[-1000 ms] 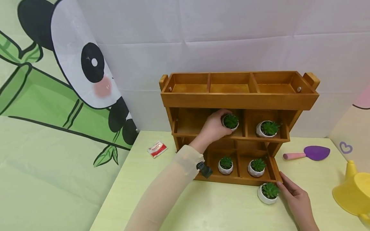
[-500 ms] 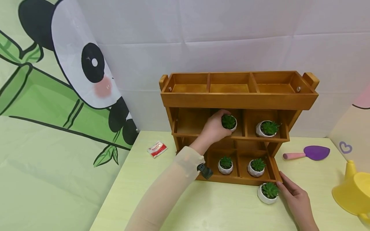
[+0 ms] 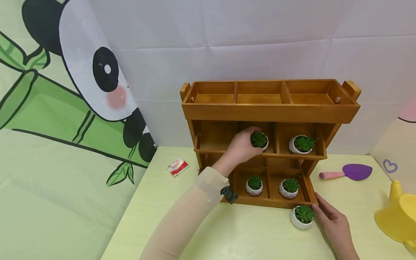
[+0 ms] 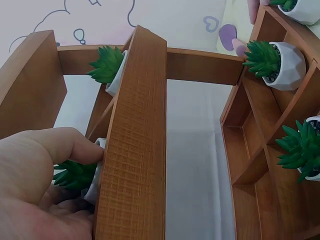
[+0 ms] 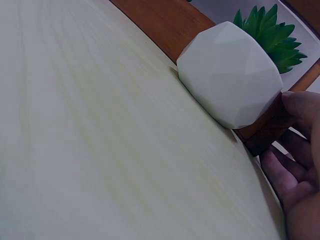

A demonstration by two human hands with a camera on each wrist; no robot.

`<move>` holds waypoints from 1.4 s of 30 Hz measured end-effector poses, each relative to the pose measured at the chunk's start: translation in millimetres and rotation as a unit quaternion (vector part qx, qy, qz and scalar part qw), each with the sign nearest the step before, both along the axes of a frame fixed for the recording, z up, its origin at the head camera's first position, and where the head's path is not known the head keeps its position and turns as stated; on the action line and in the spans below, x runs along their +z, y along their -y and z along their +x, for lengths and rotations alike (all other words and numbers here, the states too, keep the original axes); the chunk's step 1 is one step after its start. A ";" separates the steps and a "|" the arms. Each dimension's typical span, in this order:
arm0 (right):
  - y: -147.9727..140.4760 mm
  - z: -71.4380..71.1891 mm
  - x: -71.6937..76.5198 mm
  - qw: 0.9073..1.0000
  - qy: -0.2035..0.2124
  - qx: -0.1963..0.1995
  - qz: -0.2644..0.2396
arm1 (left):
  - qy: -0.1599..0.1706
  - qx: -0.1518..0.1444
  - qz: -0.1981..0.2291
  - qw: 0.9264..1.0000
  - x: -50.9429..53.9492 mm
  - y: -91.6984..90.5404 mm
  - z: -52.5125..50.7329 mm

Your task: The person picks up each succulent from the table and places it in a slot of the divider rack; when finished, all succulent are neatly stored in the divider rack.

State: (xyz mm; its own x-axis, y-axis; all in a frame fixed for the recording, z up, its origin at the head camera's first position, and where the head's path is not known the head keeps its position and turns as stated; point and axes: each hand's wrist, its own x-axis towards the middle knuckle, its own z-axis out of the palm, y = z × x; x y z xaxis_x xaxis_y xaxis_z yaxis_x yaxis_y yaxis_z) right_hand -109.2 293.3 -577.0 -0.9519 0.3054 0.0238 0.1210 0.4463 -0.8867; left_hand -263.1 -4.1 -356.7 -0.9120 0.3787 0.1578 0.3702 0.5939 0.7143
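Note:
My left hand [image 3: 243,146] grips a small potted succulent [image 3: 259,140] by its white pot, in the middle compartment of the wooden shelf's [image 3: 269,113] middle tier. In the left wrist view the thumb and fingers [image 4: 82,145] lie around the pot, which the front board partly hides. At the bottom tier's front right corner, my right hand [image 3: 334,224] holds the wood, thumb on one side and fingers on the other. Beside that thumb, another succulent in a white faceted pot [image 5: 227,75] stands on the table, in front of the shelf.
One succulent [image 3: 301,144] sits in the middle tier's right compartment. Two more, a left one [image 3: 254,185] and a right one [image 3: 289,188], occupy the bottom tier. A purple trowel [image 3: 356,172] and yellow watering can [image 3: 398,216] lie right; a red-white packet [image 3: 177,167] lies left.
The left hand and its succulent shift slightly left, then slightly back right and toward the tier's front edge. My right hand stays at the shelf corner.

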 end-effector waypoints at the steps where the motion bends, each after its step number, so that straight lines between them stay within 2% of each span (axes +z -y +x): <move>1: 0.0 -0.1 -0.1 1.000 0.000 -0.001 0.000 | 0.000 -0.002 -0.002 1.000 -0.4 0.1 -0.2; 11: 0.5 0.2 0.6 1.000 -0.001 0.001 -0.003 | -0.002 -0.023 -0.007 1.000 0.8 3.8 4.9; 17: 0.7 -0.1 0.7 1.000 -0.006 0.004 -0.002 | -0.024 -0.024 0.026 0.999 -3.0 12.0 13.4; 22: 0.7 0.3 1.3 1.000 -0.010 0.003 -0.004 | -0.032 -0.019 0.068 0.997 -6.2 19.2 26.5; 31: -0.1 1.1 1.1 1.000 -0.003 0.003 -0.007 | -0.030 -0.023 0.163 0.986 -15.7 28.7 48.2; 35: -0.7 1.6 0.9 1.000 -0.003 0.001 -0.008 | -0.041 -0.029 0.207 0.977 -23.6 32.9 54.2; 42: -0.8 1.0 1.4 1.000 -0.010 0.002 -0.013 | -0.034 -0.044 0.248 0.967 -36.4 42.7 67.9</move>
